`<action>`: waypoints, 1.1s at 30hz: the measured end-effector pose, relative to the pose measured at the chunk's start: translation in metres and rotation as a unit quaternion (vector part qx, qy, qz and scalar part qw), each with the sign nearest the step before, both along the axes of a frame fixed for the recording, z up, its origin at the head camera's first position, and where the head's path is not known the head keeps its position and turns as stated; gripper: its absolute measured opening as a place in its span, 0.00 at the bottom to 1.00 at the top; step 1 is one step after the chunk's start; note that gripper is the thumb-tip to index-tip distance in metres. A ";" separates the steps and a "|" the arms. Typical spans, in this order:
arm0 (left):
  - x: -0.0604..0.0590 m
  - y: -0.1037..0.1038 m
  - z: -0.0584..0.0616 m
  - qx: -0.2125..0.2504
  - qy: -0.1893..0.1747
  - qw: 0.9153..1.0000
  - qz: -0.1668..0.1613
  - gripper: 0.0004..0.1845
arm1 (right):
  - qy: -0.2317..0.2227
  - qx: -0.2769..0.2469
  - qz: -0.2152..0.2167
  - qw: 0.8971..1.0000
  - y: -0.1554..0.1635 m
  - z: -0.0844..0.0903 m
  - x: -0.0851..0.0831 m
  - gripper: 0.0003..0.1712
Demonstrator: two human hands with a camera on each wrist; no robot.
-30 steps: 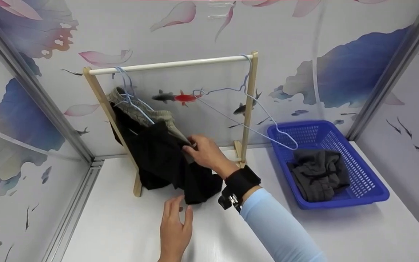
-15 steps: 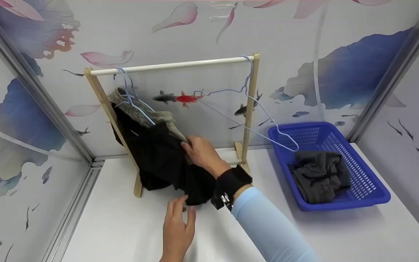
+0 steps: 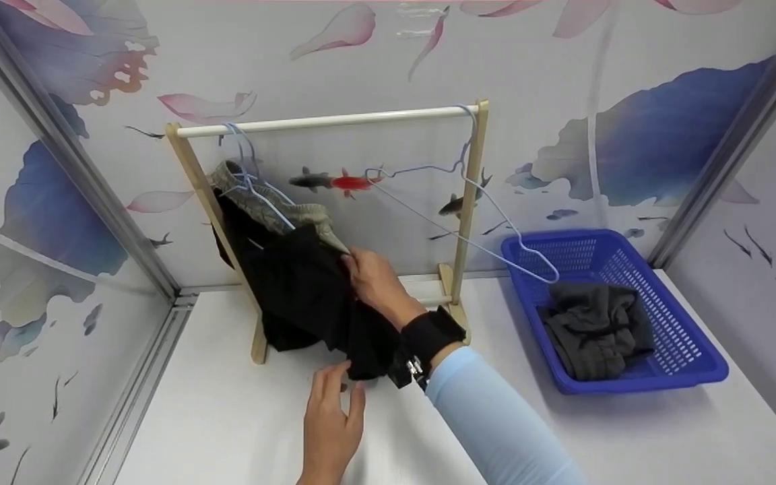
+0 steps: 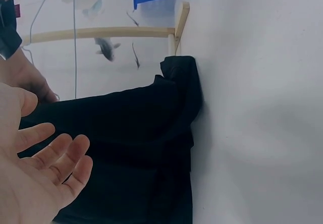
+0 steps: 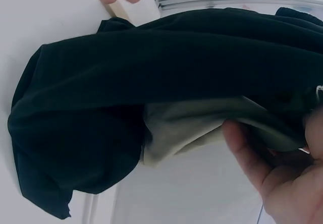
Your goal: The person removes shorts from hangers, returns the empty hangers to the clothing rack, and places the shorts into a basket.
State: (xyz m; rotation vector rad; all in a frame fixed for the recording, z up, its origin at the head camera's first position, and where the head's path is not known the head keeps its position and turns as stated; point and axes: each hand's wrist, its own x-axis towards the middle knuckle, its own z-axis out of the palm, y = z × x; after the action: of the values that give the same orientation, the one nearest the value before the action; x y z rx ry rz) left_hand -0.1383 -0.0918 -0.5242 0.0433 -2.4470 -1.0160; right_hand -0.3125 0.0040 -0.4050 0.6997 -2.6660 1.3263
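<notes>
Two hands on one garment. Right hand [image 3: 373, 277] has a pinch grip on the black shorts [image 3: 307, 296] at the grey-green waistband [image 3: 273, 209], which hangs from a blue wire hanger [image 3: 253, 185] at the left end of the wooden rack [image 3: 327, 121]. Left hand [image 3: 331, 421], fingers straight, holding nothing, sits by the hem near the surface [image 3: 226, 431]. Likely best: hold the waistband steady and smooth downward with the flat palm, so the hanger hook stays on the rail. A second hanger [image 3: 469, 202] and a blue basket [image 3: 704, 367] of grey clothing [image 3: 593, 330] are on the right.
</notes>
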 end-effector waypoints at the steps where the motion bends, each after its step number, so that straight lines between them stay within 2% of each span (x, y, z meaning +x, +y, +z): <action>1: 0.000 0.000 0.000 -0.001 0.001 1.000 0.000 0.16 | -0.001 -0.011 -0.002 1.000 0.000 0.000 0.000 0.18; 5: 0.000 0.000 0.000 -0.002 0.013 1.000 -0.002 0.15 | -0.017 -0.070 -0.009 0.997 0.000 0.000 0.000 0.16; 11: 0.001 0.000 -0.001 -0.006 0.031 1.000 -0.002 0.14 | -0.047 -0.155 -0.021 0.987 0.001 0.002 0.003 0.16; 20: 0.000 0.000 -0.002 -0.019 0.051 0.999 -0.001 0.13 | 0.054 -0.136 -0.070 0.987 0.007 -0.001 0.005 0.18; 33: 0.002 0.001 0.001 -0.005 0.035 0.999 -0.006 0.14 | 0.072 -0.161 -0.080 0.981 0.017 -0.005 0.009 0.19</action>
State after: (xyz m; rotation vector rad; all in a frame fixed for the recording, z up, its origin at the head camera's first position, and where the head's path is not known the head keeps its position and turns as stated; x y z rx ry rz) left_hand -0.1363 -0.0912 -0.5235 -0.0112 -2.3925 -0.9931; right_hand -0.3037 0.0207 -0.4101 0.5077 -2.2675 1.5460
